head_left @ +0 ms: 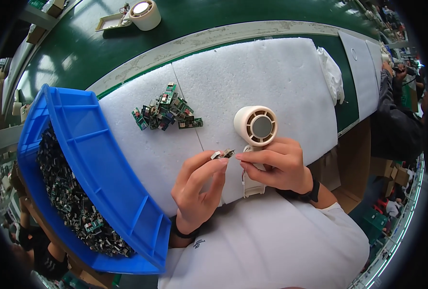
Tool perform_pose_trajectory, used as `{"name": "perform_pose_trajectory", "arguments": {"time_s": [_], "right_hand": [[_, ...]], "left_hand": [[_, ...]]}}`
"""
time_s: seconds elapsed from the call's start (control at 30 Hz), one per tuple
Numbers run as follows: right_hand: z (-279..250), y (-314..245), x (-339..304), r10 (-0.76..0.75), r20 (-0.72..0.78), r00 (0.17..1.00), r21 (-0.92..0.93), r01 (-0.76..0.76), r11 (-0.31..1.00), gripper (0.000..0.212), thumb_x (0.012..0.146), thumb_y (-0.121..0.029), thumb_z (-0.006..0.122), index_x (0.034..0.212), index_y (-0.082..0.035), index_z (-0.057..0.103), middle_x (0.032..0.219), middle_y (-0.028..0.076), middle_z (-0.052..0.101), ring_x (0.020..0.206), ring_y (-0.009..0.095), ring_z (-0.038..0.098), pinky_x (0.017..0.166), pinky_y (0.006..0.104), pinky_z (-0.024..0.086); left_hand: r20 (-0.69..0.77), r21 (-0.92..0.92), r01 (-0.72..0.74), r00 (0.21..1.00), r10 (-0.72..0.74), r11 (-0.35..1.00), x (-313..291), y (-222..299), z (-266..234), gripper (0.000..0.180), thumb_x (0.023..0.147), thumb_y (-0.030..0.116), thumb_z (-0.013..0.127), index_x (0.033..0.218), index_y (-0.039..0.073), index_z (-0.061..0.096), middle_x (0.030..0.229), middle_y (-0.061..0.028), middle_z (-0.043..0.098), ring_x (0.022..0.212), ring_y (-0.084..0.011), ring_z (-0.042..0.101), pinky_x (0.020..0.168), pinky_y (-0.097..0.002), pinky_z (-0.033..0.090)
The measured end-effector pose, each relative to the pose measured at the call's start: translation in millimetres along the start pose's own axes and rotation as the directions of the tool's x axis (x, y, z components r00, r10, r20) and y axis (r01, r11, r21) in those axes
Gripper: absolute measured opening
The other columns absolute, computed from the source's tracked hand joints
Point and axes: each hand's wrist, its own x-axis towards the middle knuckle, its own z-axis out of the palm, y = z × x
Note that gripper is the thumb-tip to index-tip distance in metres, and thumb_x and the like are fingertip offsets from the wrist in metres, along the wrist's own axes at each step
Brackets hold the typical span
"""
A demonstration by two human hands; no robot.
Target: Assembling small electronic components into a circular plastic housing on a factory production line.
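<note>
Between the thumb and fingertips of my left hand is a small circuit board with a pale connector. My right hand is closed around the handle of a cream handheld fan, its thumb and forefinger pinched together close to the board. Whether a wire end sits in that pinch is too small to tell. The round fan head faces up, with a grey disc at its centre. Below my right fingers shows the open handle shell, with a thin reddish wire at its side.
A loose pile of circuit boards lies on the white foam sheet. At left stands a blue bin full of small boards. Another fan rests on the green bench, a white bag at right. A co-worker sits far right.
</note>
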Motion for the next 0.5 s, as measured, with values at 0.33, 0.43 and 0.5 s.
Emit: {"name": "perform_pose_trajectory", "arguments": {"time_s": [0.33, 0.43, 0.5], "right_hand": [[5.6, 6.5, -0.8, -0.032, -0.075, 0.997, 0.024, 0.033, 0.999, 0.027, 0.067, 0.001, 0.076, 0.092, -0.01, 0.076, 0.066, 0.0, 0.066, 0.046, 0.01, 0.051, 0.047, 0.0237, 0.04], [7.4, 6.0, -0.6, -0.039, -0.082, 0.996, 0.016, 0.04, 0.999, 0.027, 0.067, 0.002, 0.075, 0.091, -0.01, 0.075, 0.067, 0.0, 0.067, 0.047, 0.01, 0.052, 0.047, 0.0243, 0.041], [8.6, 5.6, -0.7, -0.039, -0.086, 0.995, 0.014, 0.04, 0.999, 0.027, 0.067, 0.002, 0.074, 0.09, -0.01, 0.075, 0.067, 0.0, 0.067, 0.048, 0.01, 0.052, 0.047, 0.0246, 0.041]], "left_hand": [[0.131, 0.032, -0.051, 0.99, 0.047, 0.998, 6.8, 5.0, -1.0, 0.033, 0.08, -0.015, 0.073, 0.108, 0.002, 0.068, 0.099, -0.0163, 0.072, 0.083, -0.0238, 0.072, 0.075, -0.0308, 0.057], [0.131, 0.013, -0.054, 0.99, 0.052, 0.998, 5.6, -0.1, -1.1, 0.033, 0.08, -0.014, 0.073, 0.108, 0.002, 0.069, 0.099, -0.0162, 0.072, 0.084, -0.0238, 0.072, 0.075, -0.0308, 0.057], [0.122, -0.02, -0.063, 0.99, 0.065, 0.998, 3.5, -4.5, -0.1, 0.033, 0.079, -0.013, 0.074, 0.108, 0.002, 0.069, 0.1, -0.016, 0.072, 0.084, -0.0238, 0.072, 0.075, -0.0306, 0.057]]}}
